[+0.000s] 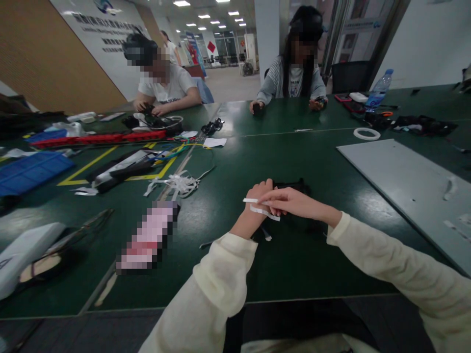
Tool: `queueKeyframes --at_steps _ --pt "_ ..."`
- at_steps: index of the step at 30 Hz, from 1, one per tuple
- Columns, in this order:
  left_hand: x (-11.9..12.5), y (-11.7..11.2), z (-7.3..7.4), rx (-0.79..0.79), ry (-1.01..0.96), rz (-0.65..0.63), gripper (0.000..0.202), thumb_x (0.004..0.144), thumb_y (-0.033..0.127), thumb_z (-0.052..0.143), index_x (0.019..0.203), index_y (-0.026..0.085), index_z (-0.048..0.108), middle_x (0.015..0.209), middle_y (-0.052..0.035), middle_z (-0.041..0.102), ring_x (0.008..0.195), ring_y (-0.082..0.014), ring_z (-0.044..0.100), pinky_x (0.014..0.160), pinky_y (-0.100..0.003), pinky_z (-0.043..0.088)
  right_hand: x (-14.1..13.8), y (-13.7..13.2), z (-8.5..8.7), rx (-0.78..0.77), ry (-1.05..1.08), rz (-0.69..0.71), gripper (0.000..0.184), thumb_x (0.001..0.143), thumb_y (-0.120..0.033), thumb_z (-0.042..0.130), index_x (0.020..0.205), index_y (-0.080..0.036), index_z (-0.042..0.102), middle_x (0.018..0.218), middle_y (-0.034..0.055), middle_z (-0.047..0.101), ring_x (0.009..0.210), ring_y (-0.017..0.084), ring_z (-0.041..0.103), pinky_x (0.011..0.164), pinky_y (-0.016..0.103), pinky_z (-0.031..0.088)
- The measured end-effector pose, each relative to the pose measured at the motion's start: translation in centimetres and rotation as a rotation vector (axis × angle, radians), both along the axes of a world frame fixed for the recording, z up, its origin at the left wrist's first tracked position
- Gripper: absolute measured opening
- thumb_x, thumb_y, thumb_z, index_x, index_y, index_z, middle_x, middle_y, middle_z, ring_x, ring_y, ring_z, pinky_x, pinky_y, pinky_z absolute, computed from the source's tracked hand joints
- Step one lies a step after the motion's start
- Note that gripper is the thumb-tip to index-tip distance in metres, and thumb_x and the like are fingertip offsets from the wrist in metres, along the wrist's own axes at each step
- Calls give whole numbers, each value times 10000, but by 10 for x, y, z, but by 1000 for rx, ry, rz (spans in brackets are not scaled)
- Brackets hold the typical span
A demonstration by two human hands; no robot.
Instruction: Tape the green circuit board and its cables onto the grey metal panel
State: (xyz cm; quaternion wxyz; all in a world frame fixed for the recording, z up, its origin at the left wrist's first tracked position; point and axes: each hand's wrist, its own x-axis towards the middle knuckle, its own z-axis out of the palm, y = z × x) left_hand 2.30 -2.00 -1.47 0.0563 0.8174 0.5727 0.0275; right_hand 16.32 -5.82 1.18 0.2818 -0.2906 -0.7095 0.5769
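My left hand (256, 206) is curled into a fist over a black object (292, 186) lying on the dark green table (228, 245). My right hand (294, 202) reaches across it from the right, fingers pinched on a thin white strip (263, 212) that crosses the back of my left hand. A second short white strip end (250, 200) sticks out to the left. What the left fist grips is mostly hidden; it looks like the black object. Both arms wear cream sleeves.
A pile of white strips (180, 184) lies left of my hands, beside black-and-white bundles (121, 171) and yellow tape lines. A pixelated pink item (147, 238), blue tray (29, 169), red bar (103, 138), grey board (408, 181) and tape roll (366, 133) lie around. Two people work opposite.
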Motion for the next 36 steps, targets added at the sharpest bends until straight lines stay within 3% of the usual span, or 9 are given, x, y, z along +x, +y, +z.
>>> queueKeyframes --at_steps 4,10,15,24,27,30,33,34,36 --pt "0 4 -1 -11 47 3 221 840 273 568 1017 153 510 992 -85 641 911 -230 643 751 -306 493 -1 2 -4 -64 -124 -34 298 918 -232 468 1161 -190 634 688 -17 578 512 58 472 473 183 367" --pt "-2 3 -7 43 53 -14 197 851 280 529 1001 158 496 977 -79 639 905 -233 638 741 -311 489 0 2 12 -222 -225 26 350 936 -232 433 1267 -197 541 803 33 684 475 53 548 387 146 328" --pt "-1 -5 2 52 100 -37 240 838 252 532 1048 149 480 1054 -92 632 957 -227 616 816 -316 476 10 0 14 -257 -212 15 449 947 -291 442 1391 -247 393 955 61 714 469 57 576 369 144 344" --pt "3 -2 10 3 150 -19 351 763 249 638 1071 145 504 1055 -109 642 937 -246 637 780 -311 483 15 -3 13 -271 -221 -58 616 934 -365 473 1484 -291 205 975 72 708 456 65 570 365 154 340" --pt "2 -2 6 42 121 1 250 867 290 527 1070 146 508 1023 -108 648 910 -232 644 762 -313 482 22 -7 19 -285 -269 -91 655 922 -399 489 1492 -272 194 1022 93 695 484 79 583 380 168 361" --pt "2 -4 1 107 70 43 249 962 305 347 1078 152 505 993 -100 654 897 -223 645 746 -316 480 49 -11 25 -268 -248 -150 655 900 -408 518 1476 -292 230 1100 93 674 529 90 593 411 182 393" --pt "3 -3 -2 117 59 56 254 967 332 343 1056 161 508 982 -93 656 900 -223 643 742 -308 479 101 -9 24 -212 -211 -338 634 862 -387 561 1438 -303 307 1169 96 637 730 138 646 523 202 462" --pt "3 -3 -3 118 59 52 254 968 333 340 1050 162 509 973 -91 657 894 -223 643 739 -308 480 123 -6 21 -186 -223 -436 595 848 -371 576 1401 -300 368 1198 99 618 828 155 649 618 222 496" --pt "3 -2 -4 127 59 45 260 969 332 332 1051 161 510 965 -92 656 888 -224 642 738 -311 482 169 0 12 -89 -306 -780 470 806 -365 598 1261 -290 513 1209 101 601 941 178 631 742 254 500"
